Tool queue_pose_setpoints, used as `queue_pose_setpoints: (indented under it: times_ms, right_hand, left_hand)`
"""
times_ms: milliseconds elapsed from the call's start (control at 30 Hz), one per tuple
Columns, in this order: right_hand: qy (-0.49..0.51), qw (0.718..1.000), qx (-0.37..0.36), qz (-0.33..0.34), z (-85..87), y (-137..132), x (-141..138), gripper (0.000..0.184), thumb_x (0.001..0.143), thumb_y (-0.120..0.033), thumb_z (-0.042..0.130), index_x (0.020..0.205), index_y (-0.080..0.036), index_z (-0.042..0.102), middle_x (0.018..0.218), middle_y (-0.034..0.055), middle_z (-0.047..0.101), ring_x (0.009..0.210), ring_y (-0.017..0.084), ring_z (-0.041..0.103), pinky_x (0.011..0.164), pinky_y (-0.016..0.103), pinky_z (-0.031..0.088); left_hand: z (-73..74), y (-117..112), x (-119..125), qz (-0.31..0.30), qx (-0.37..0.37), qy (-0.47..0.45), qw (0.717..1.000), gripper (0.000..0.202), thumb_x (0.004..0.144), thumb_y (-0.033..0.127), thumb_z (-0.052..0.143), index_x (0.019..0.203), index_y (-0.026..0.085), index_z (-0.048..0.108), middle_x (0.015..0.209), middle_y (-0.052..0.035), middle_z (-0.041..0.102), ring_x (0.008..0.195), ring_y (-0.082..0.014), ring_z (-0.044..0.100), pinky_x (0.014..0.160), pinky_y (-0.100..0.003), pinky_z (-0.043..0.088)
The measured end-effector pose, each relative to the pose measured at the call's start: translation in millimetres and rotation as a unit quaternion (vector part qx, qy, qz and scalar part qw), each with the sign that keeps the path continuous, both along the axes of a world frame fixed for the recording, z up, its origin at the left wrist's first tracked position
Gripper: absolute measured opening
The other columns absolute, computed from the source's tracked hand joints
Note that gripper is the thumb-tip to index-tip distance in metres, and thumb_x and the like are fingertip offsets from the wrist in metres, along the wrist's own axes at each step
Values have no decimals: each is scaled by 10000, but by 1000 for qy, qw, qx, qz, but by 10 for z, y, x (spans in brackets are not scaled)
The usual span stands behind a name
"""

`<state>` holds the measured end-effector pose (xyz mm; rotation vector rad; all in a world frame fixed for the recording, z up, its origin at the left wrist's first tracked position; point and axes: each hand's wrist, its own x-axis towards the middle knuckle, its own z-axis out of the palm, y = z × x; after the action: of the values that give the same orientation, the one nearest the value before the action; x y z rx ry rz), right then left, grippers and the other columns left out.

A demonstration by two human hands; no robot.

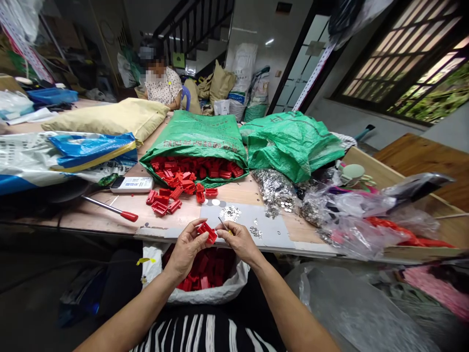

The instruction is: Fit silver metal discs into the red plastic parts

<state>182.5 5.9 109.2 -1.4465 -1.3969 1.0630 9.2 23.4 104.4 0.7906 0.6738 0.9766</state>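
Between the thumb and fingers of my left hand (188, 248) is a red plastic part (207, 232), a small hollow housing with its cavity facing up. My right hand (240, 241) pinches a thin metal tool (222, 224) with a bit of yellow on it; its exact kind is hard to make out. The right fingertips are close beside the red part. Below both hands, a white sack (226, 293) holds many similar red parts. Small flat silver metal pieces (230, 213) lie on a grey mat (269, 232) just beyond my right hand.
A green sack (203, 132) spills red parts onto the table. Right of it are another green sack (293, 142) and a clear bag of metal pieces (273, 188). At left lie a red-tipped lever (128, 215) and a white device (132, 184). Another person (163, 83) sits across the table.
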Motion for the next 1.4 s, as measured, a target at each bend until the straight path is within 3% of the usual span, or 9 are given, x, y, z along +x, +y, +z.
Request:
queue_pose_setpoints:
  times_ms: [267, 400, 533, 667, 867, 1033, 1200, 1300, 1400]
  right_hand:
    - [69, 997, -31, 31, 53, -83, -37, 309, 781, -405, 644, 983, -184, 570, 715, -29, 592, 623, 103, 510, 592, 224, 386]
    - [108, 991, -63, 45, -3, -105, -54, 357, 739, -432, 687, 936, -202, 499, 676, -42, 603, 566, 94, 499, 511, 196, 345]
    - [106, 990, -83, 32, -43, -103, -67, 381, 711, -459, 704, 883, -214, 467, 592, -73, 574, 438, 62, 401, 428, 174, 273]
    - [141, 985, -93, 23, -51, -93, -89, 400, 711, -497, 683, 857, -220, 435, 555, -78, 577, 365, 47, 340, 379, 170, 234]
    - [158, 983, -89, 30, -23, -114, -100, 370, 769, -528, 607, 841, -222, 412, 605, -44, 627, 362, 50, 385, 372, 164, 240]
    - [141, 986, -83, 40, -9, -140, -80, 332, 804, -501, 574, 870, -216, 416, 667, -35, 622, 388, 50, 397, 390, 169, 249]
    - [-27, 1000, -2, 4, -27, -153, -15, 184, 868, -384, 514, 911, -205, 522, 849, 1, 591, 555, 84, 509, 529, 227, 398]
    - [-165, 985, 56, 2, -38, -162, 17, 128, 861, -274, 533, 937, -208, 612, 902, 24, 597, 762, 135, 557, 702, 267, 431]
    - [-222, 973, 58, 16, -50, -164, 17, 169, 852, -230, 551, 1001, -211, 628, 855, 21, 612, 781, 148, 556, 735, 278, 420]
  left_hand:
    - [-108, 18, 10, 7, 70, 78, 994, 506, 755, 298, 698, 1242, 234, 579, 1021, -7, 702, 894, -130, 630, 867, -249, 486]
    - [-62, -13, -8, -12, 100, 120, 988, 494, 766, 336, 676, 1243, 238, 595, 1190, -24, 669, 1028, -185, 622, 930, -292, 474]
    - [-37, -39, -21, -29, 116, 136, 983, 460, 771, 339, 675, 1216, 238, 619, 1217, -28, 658, 1082, -199, 604, 967, -298, 450]
    - [-66, -35, -24, -24, 80, 113, 990, 461, 771, 329, 682, 1217, 238, 616, 1154, -28, 680, 1014, -175, 618, 919, -277, 464]
    - [-78, -21, -5, -16, 3, 2, 1000, 457, 765, 296, 696, 1204, 212, 604, 892, -19, 700, 805, -127, 632, 794, -254, 493]
    - [-43, -24, 1, -14, -27, -22, 999, 421, 754, 288, 698, 1157, 216, 600, 940, -23, 683, 816, -125, 630, 781, -260, 499]
    - [-111, 73, -37, 5, 109, 98, 989, 411, 714, 248, 722, 1097, 226, 576, 1034, -33, 663, 899, -155, 622, 821, -282, 494]
    - [-192, 180, -73, 22, 228, 212, 950, 349, 711, 232, 713, 1042, 225, 602, 967, -23, 674, 902, -176, 622, 854, -306, 483]
    - [-258, 269, -88, 16, 277, 280, 919, 355, 712, 211, 696, 1061, 239, 634, 936, -12, 690, 870, -180, 635, 853, -313, 487]
